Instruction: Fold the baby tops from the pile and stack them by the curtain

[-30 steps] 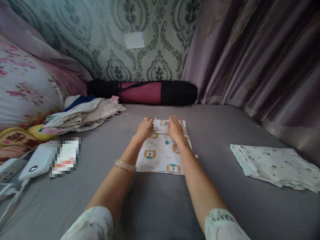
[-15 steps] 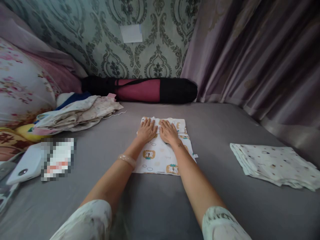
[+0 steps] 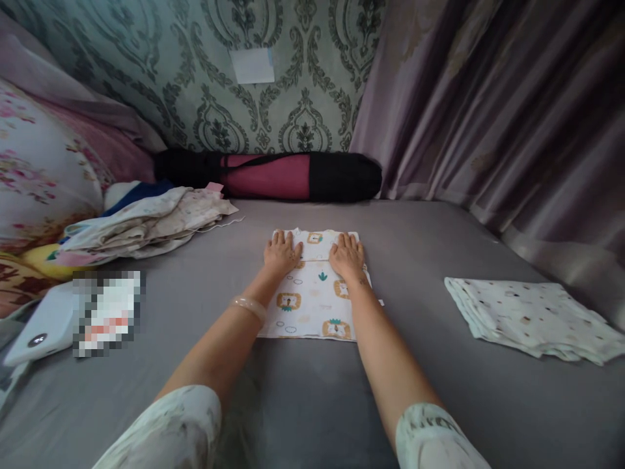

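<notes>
A white cloth garment printed with orange lion faces and green leaves lies flat on the grey bed sheet, its far end folded over into a strip. My left hand rests palm down on the left part of that strip, fingers outstretched. On the strip's right part my right hand lies flat too, fingers pointing away from me. Bare patterned fabric shows between the two hands. A small white tag sticks out at the garment's right edge, partly behind my right forearm.
A folded white spotted cloth lies at right. At left are a heap of clothes, a floral pillow, a white device and a blurred-out item. A black and red long bag lies against the wall.
My hands have slid apart along the folded strip: the right one moved to the right, the left one slightly left. More of the print between them is visible.
</notes>
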`<move>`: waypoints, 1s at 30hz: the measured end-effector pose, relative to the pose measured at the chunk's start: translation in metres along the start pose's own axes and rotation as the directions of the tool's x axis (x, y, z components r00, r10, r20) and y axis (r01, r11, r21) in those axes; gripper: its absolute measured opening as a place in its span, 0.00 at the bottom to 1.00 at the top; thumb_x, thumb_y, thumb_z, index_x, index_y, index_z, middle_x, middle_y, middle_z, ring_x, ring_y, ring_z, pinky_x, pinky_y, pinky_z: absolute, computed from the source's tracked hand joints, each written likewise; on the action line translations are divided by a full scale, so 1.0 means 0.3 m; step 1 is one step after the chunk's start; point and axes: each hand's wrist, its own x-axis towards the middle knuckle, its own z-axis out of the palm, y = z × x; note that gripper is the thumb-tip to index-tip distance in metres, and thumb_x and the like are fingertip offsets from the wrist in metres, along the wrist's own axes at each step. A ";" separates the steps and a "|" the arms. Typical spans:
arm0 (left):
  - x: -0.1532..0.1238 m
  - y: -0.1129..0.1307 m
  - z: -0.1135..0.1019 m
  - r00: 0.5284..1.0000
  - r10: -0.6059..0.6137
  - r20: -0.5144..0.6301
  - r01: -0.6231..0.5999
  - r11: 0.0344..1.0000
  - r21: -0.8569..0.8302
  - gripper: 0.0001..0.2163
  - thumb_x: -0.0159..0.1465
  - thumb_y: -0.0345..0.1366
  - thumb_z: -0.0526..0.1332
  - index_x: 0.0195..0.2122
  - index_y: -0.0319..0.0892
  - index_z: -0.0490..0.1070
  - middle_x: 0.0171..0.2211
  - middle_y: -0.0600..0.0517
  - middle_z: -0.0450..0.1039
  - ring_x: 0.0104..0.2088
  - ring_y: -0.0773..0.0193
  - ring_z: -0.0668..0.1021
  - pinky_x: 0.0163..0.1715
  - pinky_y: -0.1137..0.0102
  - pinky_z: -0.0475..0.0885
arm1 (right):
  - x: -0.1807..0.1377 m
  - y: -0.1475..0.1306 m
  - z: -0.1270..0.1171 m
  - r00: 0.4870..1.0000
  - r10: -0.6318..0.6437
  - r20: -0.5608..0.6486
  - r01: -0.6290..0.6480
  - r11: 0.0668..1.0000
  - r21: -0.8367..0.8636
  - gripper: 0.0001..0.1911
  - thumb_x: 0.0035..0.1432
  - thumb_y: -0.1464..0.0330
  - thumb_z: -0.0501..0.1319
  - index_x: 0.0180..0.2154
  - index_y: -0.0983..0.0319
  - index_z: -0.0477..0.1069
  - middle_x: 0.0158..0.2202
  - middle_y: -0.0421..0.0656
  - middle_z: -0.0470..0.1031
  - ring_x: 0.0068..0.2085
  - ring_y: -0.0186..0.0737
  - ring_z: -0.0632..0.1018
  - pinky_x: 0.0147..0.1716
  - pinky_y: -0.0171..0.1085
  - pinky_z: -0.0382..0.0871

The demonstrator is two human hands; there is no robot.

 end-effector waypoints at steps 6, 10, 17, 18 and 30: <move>0.011 -0.054 -0.018 0.990 0.126 0.059 -0.127 0.992 0.002 0.26 0.69 0.50 0.43 0.63 0.40 0.57 0.63 0.39 0.57 0.64 0.51 0.58 0.62 0.55 0.48 | -0.004 0.029 -0.007 0.999 0.040 -0.032 -0.040 0.999 0.017 0.30 0.66 0.66 0.41 0.64 0.74 0.55 0.67 0.54 0.53 0.67 0.49 0.52 0.63 0.48 0.47; 0.019 -0.080 -0.002 0.985 0.140 0.106 -0.135 0.990 -0.050 0.28 0.69 0.51 0.40 0.65 0.39 0.53 0.66 0.38 0.51 0.67 0.49 0.53 0.62 0.53 0.48 | -0.005 0.025 -0.002 0.998 0.053 -0.020 -0.052 0.998 0.017 0.30 0.66 0.66 0.41 0.64 0.75 0.53 0.68 0.54 0.51 0.68 0.50 0.51 0.63 0.48 0.46; 0.058 -0.139 -0.026 0.989 0.021 0.148 0.002 0.988 -0.155 0.27 0.70 0.48 0.42 0.64 0.39 0.55 0.66 0.40 0.53 0.65 0.56 0.58 0.61 0.64 0.55 | 0.034 0.027 -0.029 0.987 0.082 0.140 -0.085 0.996 0.016 0.31 0.66 0.64 0.41 0.66 0.74 0.49 0.69 0.54 0.46 0.69 0.50 0.47 0.64 0.50 0.45; 0.056 -0.156 -0.042 0.990 -0.054 0.129 0.073 0.986 -0.153 0.27 0.69 0.47 0.42 0.62 0.36 0.59 0.64 0.38 0.58 0.63 0.55 0.63 0.58 0.66 0.58 | 0.043 0.032 -0.037 0.980 0.079 0.182 -0.084 0.996 0.019 0.32 0.67 0.63 0.41 0.66 0.74 0.48 0.69 0.54 0.44 0.69 0.50 0.46 0.64 0.50 0.44; -0.133 -0.218 -0.166 0.899 -0.334 0.284 0.379 0.918 -0.120 0.16 0.57 0.50 0.62 0.34 0.41 0.78 0.40 0.41 0.78 0.47 0.50 0.77 0.43 0.67 0.69 | 0.012 0.065 -0.002 0.998 -0.037 0.047 0.038 0.999 -0.009 0.29 0.67 0.64 0.41 0.64 0.72 0.54 0.68 0.53 0.51 0.68 0.50 0.51 0.63 0.48 0.47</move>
